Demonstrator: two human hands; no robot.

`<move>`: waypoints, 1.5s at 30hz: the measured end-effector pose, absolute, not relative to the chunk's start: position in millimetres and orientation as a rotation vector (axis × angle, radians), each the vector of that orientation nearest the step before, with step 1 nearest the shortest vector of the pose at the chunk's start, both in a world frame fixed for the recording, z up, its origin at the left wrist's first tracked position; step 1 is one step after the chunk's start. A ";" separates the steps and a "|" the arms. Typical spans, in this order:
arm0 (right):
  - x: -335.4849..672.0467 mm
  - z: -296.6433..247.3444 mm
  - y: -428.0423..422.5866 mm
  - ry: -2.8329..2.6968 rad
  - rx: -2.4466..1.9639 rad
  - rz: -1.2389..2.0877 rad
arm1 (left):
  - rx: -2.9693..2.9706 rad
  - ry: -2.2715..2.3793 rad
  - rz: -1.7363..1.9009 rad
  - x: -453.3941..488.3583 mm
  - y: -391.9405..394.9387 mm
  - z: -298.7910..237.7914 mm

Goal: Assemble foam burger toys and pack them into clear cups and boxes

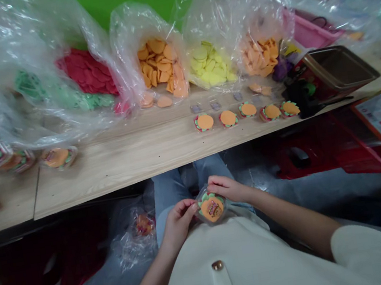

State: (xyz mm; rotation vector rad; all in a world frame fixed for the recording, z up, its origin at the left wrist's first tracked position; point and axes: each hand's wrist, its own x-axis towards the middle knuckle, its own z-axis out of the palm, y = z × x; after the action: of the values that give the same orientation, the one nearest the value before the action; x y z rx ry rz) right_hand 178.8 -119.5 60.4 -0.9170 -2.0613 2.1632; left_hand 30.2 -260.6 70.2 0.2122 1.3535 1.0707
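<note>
A toy burger in a clear plastic case [211,208] is held low, over my lap. It has an orange bun with a printed label and a green frilled layer. My left hand [180,215] pinches the case at its left edge. From the upper right, my right hand [227,188] grips the same case with thumb and fingers. On the table [134,153] beyond, several toy burgers without cases [228,118] stand in a row, with small clear pieces [215,105] behind them. At the left lie several cased toy burgers [58,157].
Along the back of the table, clear bags hold red pieces [89,74], green pieces [60,93], orange pieces [159,63] and yellow pieces [210,64]. A dark open tin [341,68] stands at the right, near a pink basket [313,29]. Below is a red crate [343,147].
</note>
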 end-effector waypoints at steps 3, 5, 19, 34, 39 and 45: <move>180.0 62.5 -118.1 -2.090 -0.888 2.156 | 0.257 1.344 1.058 27.9 -258.6 73.6; 179.6 63.9 -117.6 -2.109 -0.865 2.173 | 0.266 1.301 1.007 23.0 -259.1 78.9; 183.1 64.7 -139.7 -2.158 -1.071 1.862 | 0.590 1.338 0.985 27.0 -234.9 95.9; 128.7 59.3 -148.2 -1.202 -1.068 2.034 | 0.212 1.492 1.715 43.1 -186.9 103.9; 140.9 71.3 -130.6 -1.347 -0.930 1.974 | 0.268 1.532 1.755 46.8 -206.6 98.3; 171.7 95.3 -104.8 -2.012 -0.551 2.303 | 0.677 1.447 1.210 7.5 -235.0 105.4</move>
State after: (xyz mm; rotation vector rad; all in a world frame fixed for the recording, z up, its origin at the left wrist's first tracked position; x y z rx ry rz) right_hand 171.7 -104.8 95.3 -0.5507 -2.0119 2.3035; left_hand 7.5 -235.0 105.4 0.6765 1.4472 1.2098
